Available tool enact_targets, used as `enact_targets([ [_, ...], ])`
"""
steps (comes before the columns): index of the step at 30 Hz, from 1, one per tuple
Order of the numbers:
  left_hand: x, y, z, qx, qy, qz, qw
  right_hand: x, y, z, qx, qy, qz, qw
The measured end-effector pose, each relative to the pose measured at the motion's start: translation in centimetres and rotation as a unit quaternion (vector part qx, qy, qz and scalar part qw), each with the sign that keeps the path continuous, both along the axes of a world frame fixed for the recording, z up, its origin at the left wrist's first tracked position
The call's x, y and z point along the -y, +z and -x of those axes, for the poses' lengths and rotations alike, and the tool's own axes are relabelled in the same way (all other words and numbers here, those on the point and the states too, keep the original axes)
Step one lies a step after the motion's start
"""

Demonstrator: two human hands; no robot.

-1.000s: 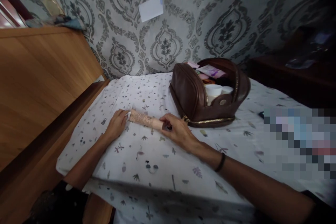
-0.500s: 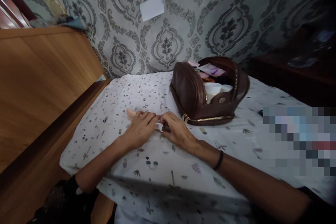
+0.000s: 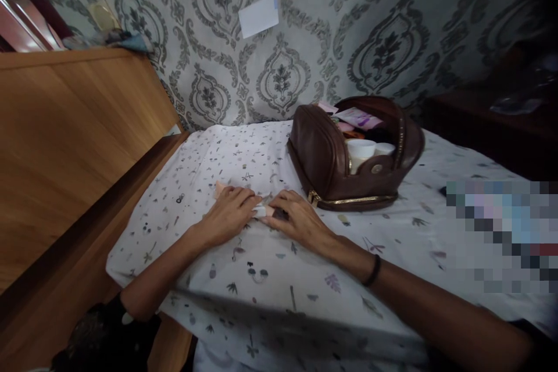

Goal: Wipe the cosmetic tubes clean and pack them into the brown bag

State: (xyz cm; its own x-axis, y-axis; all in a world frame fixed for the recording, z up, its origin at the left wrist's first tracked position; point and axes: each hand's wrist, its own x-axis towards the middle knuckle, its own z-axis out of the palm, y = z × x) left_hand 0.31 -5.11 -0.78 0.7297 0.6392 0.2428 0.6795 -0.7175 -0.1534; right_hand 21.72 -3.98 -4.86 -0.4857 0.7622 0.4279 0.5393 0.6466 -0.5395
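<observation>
My left hand [image 3: 229, 213] is closed over a small peach-coloured tube-like item [image 3: 220, 188], whose flat end sticks out past the knuckles. My right hand [image 3: 297, 216] grips the item's other end, where a white part [image 3: 260, 209] shows between the two hands. Something dark lies under the right fingers, too hidden to name. Both hands rest low over a white patterned cloth [image 3: 244, 151]. Just beyond the right hand sits a brown leather bag [image 3: 320, 142], unzipped on top, with white-lidded jars [image 3: 361, 148] and pink packets [image 3: 360, 118] inside.
A wooden panel [image 3: 78, 110] rises on the left. Behind the cloth is a patterned wall with a white card [image 3: 259, 15]. Dark furniture [image 3: 471, 116] stands at the right, and a pixelated patch covers part of the cloth there.
My hands have drawn slightly apart, and more of the white part shows between them. The whole view has shifted a little, so the bag appears farther right.
</observation>
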Motion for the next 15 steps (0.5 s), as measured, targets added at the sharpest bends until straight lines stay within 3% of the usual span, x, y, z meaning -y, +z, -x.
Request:
enact_targets([
  [4,-0.3,0.6,1.7,-0.022,0.038,-0.019,0.999,-0.1,-0.3,0.0,-0.001,0.018,-0.001,1.000],
  [8,-1.1,1.2,5.5,-0.023,0.091,-0.022,0.995,0.0,-0.3,0.1,0.000,0.017,0.015,1.000],
  [11,-1.3,1.5,8.0,0.003,0.111,0.006,0.994,0.3,-0.1,0.0,-0.003,0.015,0.030,0.999],
  [15,-0.6,1.2,9.4,0.079,0.107,0.066,0.989,0.5,-0.1,-0.1,-0.010,0.010,0.034,0.999],
])
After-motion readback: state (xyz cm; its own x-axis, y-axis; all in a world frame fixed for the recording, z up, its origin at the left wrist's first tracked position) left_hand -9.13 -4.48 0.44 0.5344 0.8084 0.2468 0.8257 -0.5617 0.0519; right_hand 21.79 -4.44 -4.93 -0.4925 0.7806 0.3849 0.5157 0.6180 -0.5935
